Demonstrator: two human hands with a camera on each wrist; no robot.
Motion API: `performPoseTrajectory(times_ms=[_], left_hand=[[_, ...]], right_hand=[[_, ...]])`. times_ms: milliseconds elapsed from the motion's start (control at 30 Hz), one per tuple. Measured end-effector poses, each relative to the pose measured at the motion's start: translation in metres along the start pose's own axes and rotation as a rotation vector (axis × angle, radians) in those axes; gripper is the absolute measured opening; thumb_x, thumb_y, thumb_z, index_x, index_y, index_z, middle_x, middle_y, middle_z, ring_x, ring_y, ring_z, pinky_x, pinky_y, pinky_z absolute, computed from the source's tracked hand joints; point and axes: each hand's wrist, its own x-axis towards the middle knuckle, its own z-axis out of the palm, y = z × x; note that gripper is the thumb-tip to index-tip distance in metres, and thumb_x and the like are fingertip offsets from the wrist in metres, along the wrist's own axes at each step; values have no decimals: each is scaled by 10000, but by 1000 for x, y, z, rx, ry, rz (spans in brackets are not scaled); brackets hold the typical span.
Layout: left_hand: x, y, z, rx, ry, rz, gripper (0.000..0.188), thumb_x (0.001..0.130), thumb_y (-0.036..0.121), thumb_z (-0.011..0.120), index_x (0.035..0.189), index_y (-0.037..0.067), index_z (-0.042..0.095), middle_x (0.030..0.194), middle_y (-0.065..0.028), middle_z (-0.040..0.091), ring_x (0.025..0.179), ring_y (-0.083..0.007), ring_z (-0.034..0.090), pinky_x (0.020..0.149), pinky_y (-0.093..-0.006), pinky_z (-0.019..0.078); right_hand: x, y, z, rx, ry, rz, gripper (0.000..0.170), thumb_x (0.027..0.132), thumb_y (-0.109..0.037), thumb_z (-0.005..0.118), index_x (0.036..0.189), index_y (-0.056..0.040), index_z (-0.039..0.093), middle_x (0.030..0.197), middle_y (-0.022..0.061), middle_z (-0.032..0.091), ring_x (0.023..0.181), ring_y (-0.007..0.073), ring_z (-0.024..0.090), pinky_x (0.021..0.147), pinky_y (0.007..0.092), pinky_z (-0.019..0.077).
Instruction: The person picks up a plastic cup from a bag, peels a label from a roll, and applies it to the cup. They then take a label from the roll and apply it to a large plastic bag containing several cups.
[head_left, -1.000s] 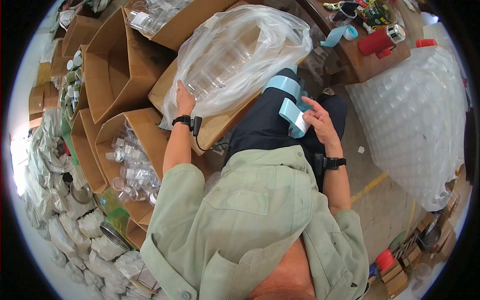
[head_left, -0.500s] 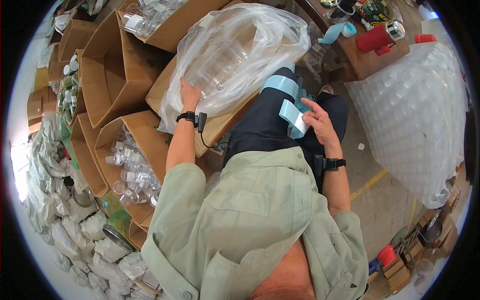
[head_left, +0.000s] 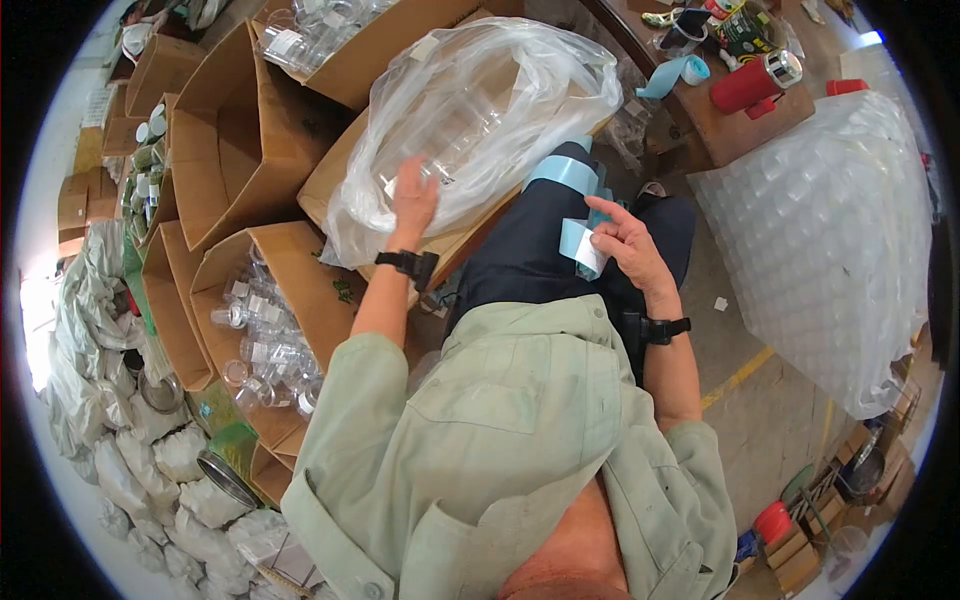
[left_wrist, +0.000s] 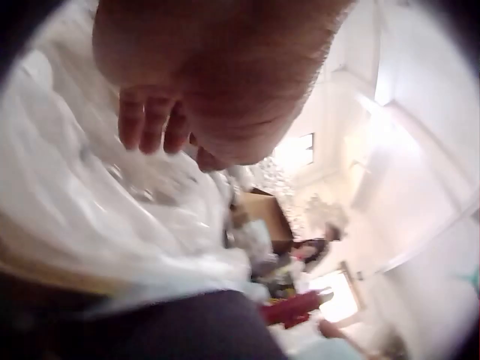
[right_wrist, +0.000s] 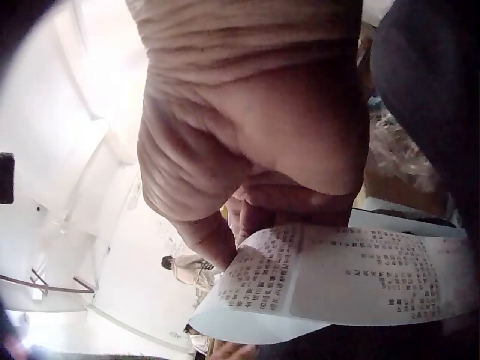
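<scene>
My left hand (head_left: 413, 198), blurred, is over the near edge of a clear plastic bag (head_left: 365, 215) of clear plastic jars (head_left: 455, 125). Nothing shows in its fingers, which hang loosely spread in the left wrist view. Over the lap, my right hand (head_left: 635, 248) pinches the end of a light-blue label strip (head_left: 573, 238) with a white label on it. Seen from the right wrist, the label strip (right_wrist: 352, 274) curves away from the fingertips, with rows of small print on its labels. More of the strip is wrapped round the thigh (head_left: 562, 173).
Open cardboard boxes (head_left: 215, 160) stand at the left, one with labelled clear jars (head_left: 265, 345). A red thermos (head_left: 745, 85) and a label roll (head_left: 693, 70) are on the brown table (head_left: 745, 130). A large bag of jars (head_left: 820, 250) stands at the right.
My left hand has come off the bag's left side and moved right, toward the lap. The right hand stays nearly in place with the label strip, its index finger slightly shifted.
</scene>
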Motion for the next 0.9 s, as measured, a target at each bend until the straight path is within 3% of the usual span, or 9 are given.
performPoseTrajectory(times_ms=[67,133,167,333,367,500,533,667,900], left_hand=[[7,95,-15,-552,-337,-286,517,973,165,691,1446,23,540,1360,-134,661,1231,-255,634,1049,-409,501],[0,172,-25,-780,-552,-104,471,1009,146,664,1449,37,537,1309,-83,675,1210,-190,608,1062,-375,474],[-5,188,-18,-849,-598,37,596,1004,127,679,1539,45,430,1291,-97,687,1185,-196,614,1047,-357,474],[9,212,-22,-979,-921,-110,747,963,101,738,1600,87,348,1023,-24,690,929,-111,608,845,-283,496],[13,212,-28,-986,-918,-127,748,953,72,744,1597,92,363,914,15,649,833,-71,574,759,-241,471],[42,202,-52,-1011,-923,-110,688,946,85,750,1558,79,435,920,11,665,868,-58,595,779,-236,475],[48,207,-61,-943,-871,-103,626,922,69,751,1498,68,507,940,-36,694,871,-135,649,806,-296,514],[38,218,-47,-237,-278,435,490,887,56,754,1359,59,621,1081,-142,736,919,-272,713,817,-356,561],[-16,251,-21,-557,-720,130,450,955,233,742,1315,-10,624,959,-184,750,818,-276,728,752,-394,571]], right_hand=[[1,-9,7,-17,-39,0,608,955,-72,668,1535,-59,487,872,-32,656,804,58,590,772,233,467],[5,-13,11,-67,-81,-8,616,959,-44,645,1546,-46,457,861,-15,651,814,72,599,761,241,485],[7,-14,13,-93,-76,-41,622,957,-45,649,1548,-47,454,864,-13,652,813,74,600,759,244,486],[2,-29,13,-86,-37,-101,650,950,-48,664,1560,-49,439,887,-4,657,822,77,603,770,245,482],[-2,-27,10,-59,-43,-95,651,949,-56,674,1558,-54,446,897,-4,662,824,74,602,770,246,480],[-11,-15,5,52,-22,-88,656,943,-70,703,1553,-68,463,921,-5,679,851,71,619,799,248,485],[-11,-11,3,58,-7,-92,657,942,-69,705,1553,-69,462,921,-6,680,855,70,622,805,247,487],[-5,-8,2,6,33,-103,648,955,-64,691,1557,-65,452,914,-7,685,845,66,615,803,247,488],[-3,-16,9,-202,-6,-142,631,958,-39,660,1554,-72,454,910,7,689,848,83,609,805,261,497]])
